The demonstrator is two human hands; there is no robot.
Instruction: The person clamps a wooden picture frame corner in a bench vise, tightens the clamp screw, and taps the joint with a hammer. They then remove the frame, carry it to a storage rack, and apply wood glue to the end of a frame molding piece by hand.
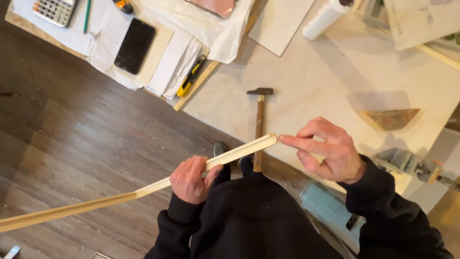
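While left hand [191, 180] grips the moulding strip [143, 191], cropped leftward, open right hand [330, 153] fingers its end.

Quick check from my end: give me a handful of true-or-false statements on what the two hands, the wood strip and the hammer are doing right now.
1. The left hand grips the long wood strip partway along its length. True.
2. The right hand holds the hammer. False: the hammer lies untouched on the table; the right hand's index fingertip meets the strip's near end.
3. The hammer's head points away from the person. True.
4. The black phone lies on the floor. False: it rests on papers on the table.
5. The strip runs out to the person's left, over the wood floor. True.
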